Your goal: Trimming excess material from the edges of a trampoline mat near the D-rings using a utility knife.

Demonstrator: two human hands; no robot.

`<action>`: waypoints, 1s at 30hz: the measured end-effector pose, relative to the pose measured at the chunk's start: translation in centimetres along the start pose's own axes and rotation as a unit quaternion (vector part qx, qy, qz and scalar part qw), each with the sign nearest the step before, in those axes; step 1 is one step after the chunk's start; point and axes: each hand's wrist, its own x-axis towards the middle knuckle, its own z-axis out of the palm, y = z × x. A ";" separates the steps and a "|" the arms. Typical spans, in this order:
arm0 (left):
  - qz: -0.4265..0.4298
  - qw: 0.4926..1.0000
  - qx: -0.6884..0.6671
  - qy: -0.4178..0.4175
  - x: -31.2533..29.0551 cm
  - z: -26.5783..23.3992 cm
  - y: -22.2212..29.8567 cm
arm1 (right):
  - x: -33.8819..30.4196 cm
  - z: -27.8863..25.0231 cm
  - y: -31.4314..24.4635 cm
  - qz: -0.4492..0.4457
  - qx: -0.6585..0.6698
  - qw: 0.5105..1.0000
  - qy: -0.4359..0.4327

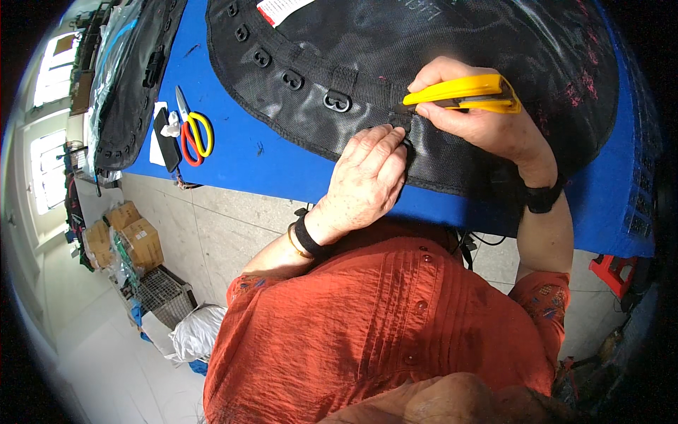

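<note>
Left hand (367, 180) over hidden mesh (452, 42) edge

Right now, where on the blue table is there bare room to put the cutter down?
Bare blue table runs between the scissors and the black mesh panel, along the near edge. A narrower strip lies right of the panel. Crowded: where the left hand and right hand with the yellow cutter work.

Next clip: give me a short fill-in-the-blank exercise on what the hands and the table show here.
1. The right hand holds a utility knife whose handle is ____.
2. The left hand presses flat on the black mesh fabric, which lies on a ____ table.
3. Left of the fabric lie scissors with one red and one ____ handle loop.

Missing words: yellow; blue; yellow
</note>
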 end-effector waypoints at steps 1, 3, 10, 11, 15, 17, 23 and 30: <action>0.001 1.000 0.001 0.001 0.0 0.0 0.0 | 0.0 0.0 0.0 -0.005 -0.004 1.000 0.002; 0.000 1.000 0.002 0.002 0.0 -0.1 0.1 | 0.0 0.0 -0.1 -0.014 -0.013 1.000 0.007; -0.002 1.000 0.001 0.002 0.1 -0.1 0.1 | 0.0 -0.1 -0.2 -0.003 -0.007 1.000 0.001; -0.002 1.000 0.000 0.001 0.1 -0.1 0.1 | 0.0 0.0 -0.2 -0.005 -0.009 1.000 0.002; -0.002 1.000 0.003 0.002 0.1 0.0 0.0 | 0.1 -0.1 -0.5 0.024 0.011 1.000 -0.006; -0.001 1.000 0.002 0.005 0.0 0.0 0.0 | 0.1 -0.1 -0.4 0.021 0.007 1.000 -0.004; 0.000 1.000 -0.003 0.007 0.2 -0.1 0.0 | -0.1 0.1 0.0 0.006 0.008 1.000 0.002; -0.002 1.000 0.002 0.007 0.2 -0.1 0.1 | 0.0 0.0 -0.3 0.014 -0.001 1.000 -0.005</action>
